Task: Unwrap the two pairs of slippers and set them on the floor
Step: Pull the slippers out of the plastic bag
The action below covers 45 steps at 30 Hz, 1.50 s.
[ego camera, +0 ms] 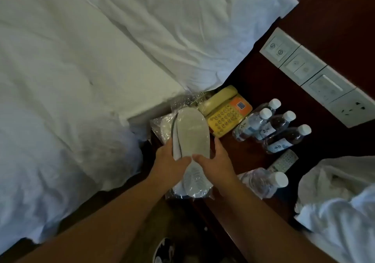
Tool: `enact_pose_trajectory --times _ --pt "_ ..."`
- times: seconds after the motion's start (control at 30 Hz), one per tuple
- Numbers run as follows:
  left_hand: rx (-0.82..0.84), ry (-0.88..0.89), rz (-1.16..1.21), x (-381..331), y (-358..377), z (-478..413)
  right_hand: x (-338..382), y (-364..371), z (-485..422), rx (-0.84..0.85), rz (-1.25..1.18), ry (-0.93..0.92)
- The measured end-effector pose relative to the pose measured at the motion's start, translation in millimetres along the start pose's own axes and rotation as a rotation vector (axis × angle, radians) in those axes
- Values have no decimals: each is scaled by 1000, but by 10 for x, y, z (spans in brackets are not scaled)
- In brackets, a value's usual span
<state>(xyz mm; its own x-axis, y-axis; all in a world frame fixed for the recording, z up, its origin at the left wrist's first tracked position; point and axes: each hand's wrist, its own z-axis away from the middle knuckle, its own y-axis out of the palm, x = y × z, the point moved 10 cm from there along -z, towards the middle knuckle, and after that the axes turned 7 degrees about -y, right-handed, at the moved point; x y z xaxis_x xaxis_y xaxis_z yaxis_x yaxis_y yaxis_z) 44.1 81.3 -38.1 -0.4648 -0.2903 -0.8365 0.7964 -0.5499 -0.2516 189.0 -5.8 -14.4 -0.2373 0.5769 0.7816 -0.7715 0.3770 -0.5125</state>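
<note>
hands: left (pixel 169 157), right (pixel 213 161) | gripping wrapped slippers (pixel 191 133) | over nightstand (pixel 253 153)

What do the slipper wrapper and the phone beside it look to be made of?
Wrapper: thin clear plastic film, judging by its glossy crinkles and the slipper soles showing through. Phone: likely hard moulded plastic, yellow, smooth with a dull sheen.

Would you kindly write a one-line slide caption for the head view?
Both hands, left hand and right hand, grip a wrapped slipper pair above a nightstand beside a phone.
</note>
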Motion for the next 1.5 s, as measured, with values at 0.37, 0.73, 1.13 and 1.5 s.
enact_pose_trajectory --times 0.37,0.73,1.13,1.5 --pt "-186 39 -313 136 254 61 -409 114 -6 -35 -222 18" --pt "-117 25 20 -63 386 432 -304 -149 281 -100 -400 -37" --pt "-139 197 101 -500 191 970 118 -517 761 -161 -506 -267" --pt "-182 357 270 -803 -209 1624 423 -775 1417 27 -661 -343"
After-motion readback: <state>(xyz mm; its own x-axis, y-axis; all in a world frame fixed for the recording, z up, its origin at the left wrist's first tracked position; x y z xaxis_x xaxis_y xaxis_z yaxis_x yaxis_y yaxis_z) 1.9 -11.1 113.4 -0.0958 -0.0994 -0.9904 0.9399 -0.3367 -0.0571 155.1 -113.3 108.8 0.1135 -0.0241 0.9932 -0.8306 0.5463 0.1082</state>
